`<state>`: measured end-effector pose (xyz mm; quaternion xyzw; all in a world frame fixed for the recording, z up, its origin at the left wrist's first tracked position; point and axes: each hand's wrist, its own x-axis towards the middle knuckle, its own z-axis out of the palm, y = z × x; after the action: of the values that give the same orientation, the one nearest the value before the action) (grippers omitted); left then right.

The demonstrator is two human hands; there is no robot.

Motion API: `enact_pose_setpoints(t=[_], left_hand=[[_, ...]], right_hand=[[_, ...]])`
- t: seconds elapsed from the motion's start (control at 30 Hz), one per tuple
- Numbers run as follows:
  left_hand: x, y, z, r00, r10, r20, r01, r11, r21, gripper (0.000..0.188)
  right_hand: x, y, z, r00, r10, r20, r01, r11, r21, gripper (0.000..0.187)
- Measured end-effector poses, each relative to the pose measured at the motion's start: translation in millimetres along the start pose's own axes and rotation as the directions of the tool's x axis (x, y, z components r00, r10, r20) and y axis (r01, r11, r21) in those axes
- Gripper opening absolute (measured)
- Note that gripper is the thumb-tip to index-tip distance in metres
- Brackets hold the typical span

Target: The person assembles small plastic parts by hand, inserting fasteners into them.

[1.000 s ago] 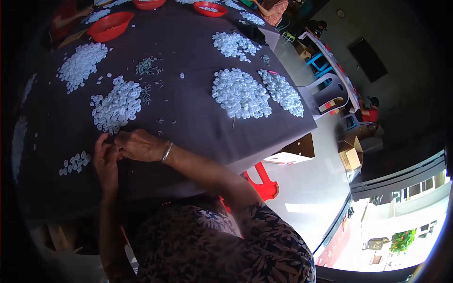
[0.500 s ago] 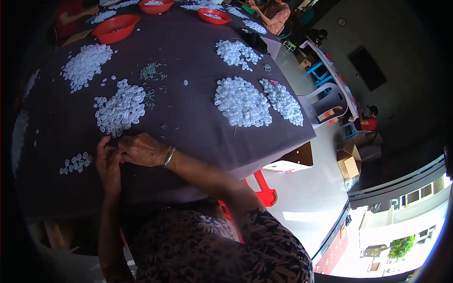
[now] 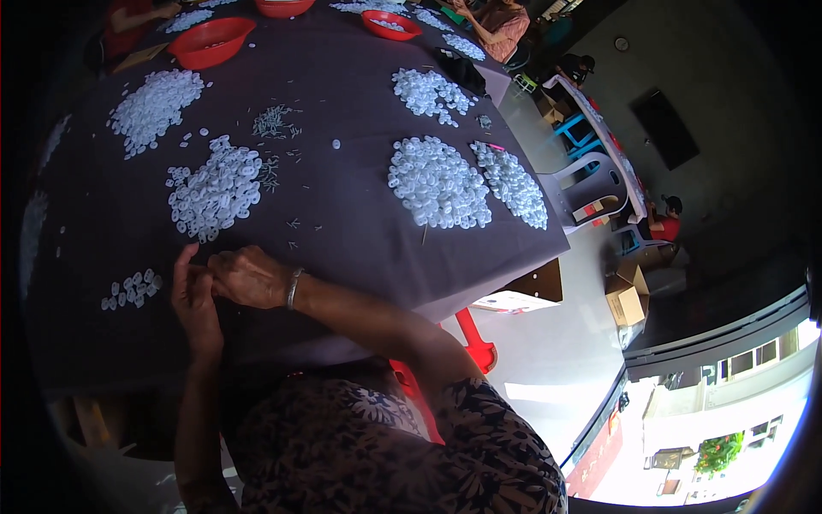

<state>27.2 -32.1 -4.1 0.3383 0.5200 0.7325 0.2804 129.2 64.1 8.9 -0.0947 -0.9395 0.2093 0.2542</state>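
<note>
My left hand (image 3: 197, 300) and my right hand (image 3: 250, 277) meet over the dark tablecloth, fingertips pinched together. Whatever sits between them is too small and covered to make out. A silvery bracelet (image 3: 294, 289) circles my right wrist. Just beyond my fingers lies a heap of small white oval plastic pieces with holes (image 3: 216, 193). Left of my left hand is a small group of similar pieces (image 3: 131, 290), spread in a single layer. Small grey screw-like pins (image 3: 272, 122) lie scattered past the heap, with a second cluster (image 3: 270, 174) along its right side.
More white heaps lie at far left (image 3: 154, 111) and right (image 3: 437, 184). Red basins (image 3: 211, 60) stand toward the back, where other people (image 3: 492, 26) sit. A red stool (image 3: 479, 351) is below the table edge; a grey plastic chair (image 3: 591, 188) stands at the right.
The whole view has shifted slightly. My hands stay together with fingers pinched; no piece has visibly been put down or picked up.
</note>
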Motion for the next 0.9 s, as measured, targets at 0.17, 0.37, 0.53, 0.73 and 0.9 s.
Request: enact_pose_setpoints(t=[0.17,0.37,0.53,0.73,0.9], left_hand=[[1,4,-1,0.998,-0.060,0.035,0.058,0.997,0.049,0.038],[8,-6,-10,0.989,0.145,0.043,-0.150,0.973,0.173,0.032],[32,-6,-41,0.964,0.264,0.045,-0.255,0.854,0.453,0.023],[54,1,-74,0.932,0.338,0.130,-0.259,0.372,0.891,0.017],[62,0,-91,0.899,0.402,0.176,-0.295,0.256,0.921,0.017]], right_hand=[[-1,6,2,0.998,-0.048,-0.037,0.050,0.997,0.051,0.025],[5,-3,-4,0.997,0.021,-0.070,-0.017,0.998,0.066,0.029],[4,-3,-6,0.971,0.125,-0.203,-0.074,0.968,0.241,0.029],[4,2,-5,0.959,0.080,-0.273,-0.012,0.970,0.242,0.032],[3,6,-7,0.968,0.085,-0.234,-0.012,0.954,0.298,0.044]])
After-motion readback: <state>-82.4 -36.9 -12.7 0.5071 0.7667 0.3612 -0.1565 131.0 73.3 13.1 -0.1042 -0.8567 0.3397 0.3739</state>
